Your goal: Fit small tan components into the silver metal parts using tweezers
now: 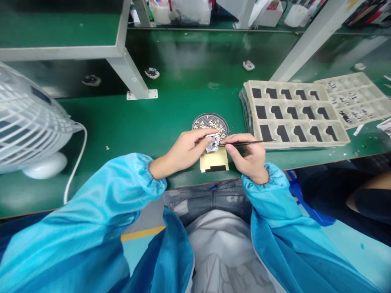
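Observation:
My left hand [183, 152] is closed around a small silvery part [212, 143], held just above a yellow card [214, 162] with a black strip at the near edge of the green bench. My right hand [249, 156] pinches thin black tweezers [250, 142]; their tip touches the part and their tail points right. Right behind my hands lies a round perforated dish [210, 122] with several tiny pale pieces in it.
A beige compartment tray [293, 110] with black parts sits to the right, and a second tray [354, 97] lies beyond it. A white fan [27, 122] with its cord stands at left. A grey shelf leg [134, 77] rises behind. Another person's arm [366, 195] shows at right.

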Demonstrator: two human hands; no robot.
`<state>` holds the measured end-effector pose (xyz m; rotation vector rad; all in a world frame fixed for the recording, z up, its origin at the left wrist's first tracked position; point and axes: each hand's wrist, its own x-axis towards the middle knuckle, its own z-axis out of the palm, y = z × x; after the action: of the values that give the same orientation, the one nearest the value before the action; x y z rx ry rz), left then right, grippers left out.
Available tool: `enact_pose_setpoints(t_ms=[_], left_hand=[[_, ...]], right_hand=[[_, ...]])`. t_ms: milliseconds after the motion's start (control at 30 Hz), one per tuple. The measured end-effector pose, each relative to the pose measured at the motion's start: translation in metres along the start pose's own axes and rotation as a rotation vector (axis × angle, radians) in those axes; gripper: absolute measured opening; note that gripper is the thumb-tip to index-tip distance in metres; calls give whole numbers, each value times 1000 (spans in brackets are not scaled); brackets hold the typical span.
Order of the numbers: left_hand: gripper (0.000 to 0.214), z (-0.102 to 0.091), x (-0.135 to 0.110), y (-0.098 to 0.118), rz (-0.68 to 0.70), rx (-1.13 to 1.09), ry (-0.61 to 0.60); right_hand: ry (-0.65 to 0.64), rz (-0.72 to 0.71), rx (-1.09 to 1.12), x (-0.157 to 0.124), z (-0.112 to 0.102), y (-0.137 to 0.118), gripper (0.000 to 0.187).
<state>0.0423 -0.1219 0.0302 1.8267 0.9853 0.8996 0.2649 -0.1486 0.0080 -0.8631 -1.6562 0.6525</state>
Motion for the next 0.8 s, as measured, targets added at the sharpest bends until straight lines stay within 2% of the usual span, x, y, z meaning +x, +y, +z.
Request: enact_pose_setpoints(t_ms=[133, 200, 367, 433, 533, 600, 633, 700, 767, 800], left_hand=[[36, -1, 1, 0, -3, -2, 45], [35, -2, 4, 1, -79, -125, 70], [37, -5, 12, 8, -369, -601, 55], [39, -6, 13, 10, -445, -686, 57], [40, -8, 13, 10, -482, -705, 94], [44, -8, 12, 9, -456, -686, 100], [48, -8, 12, 9, -436, -669, 95], [54, -8, 12, 8, -399, -627, 86], [53, -8, 11, 7, -375, -575, 90], [50, -7, 11, 6, -365, -546, 94]], right_hand=[[-19, 23, 78, 0, 0, 1, 9], [37, 31, 137, 0, 1, 2, 11], [284, 7, 148, -2, 7, 6, 15], [332, 4, 146, -4, 11, 4, 13], [333, 18, 187, -1, 7, -6, 12], [321, 17, 194, 6, -11, -13, 15], [329, 13, 166, 13, -26, -16, 23], [398, 11, 8, 27, -65, -20, 39], [548, 25, -231, 39, -110, -22, 40], [581, 52, -367, 42, -129, -23, 39]])
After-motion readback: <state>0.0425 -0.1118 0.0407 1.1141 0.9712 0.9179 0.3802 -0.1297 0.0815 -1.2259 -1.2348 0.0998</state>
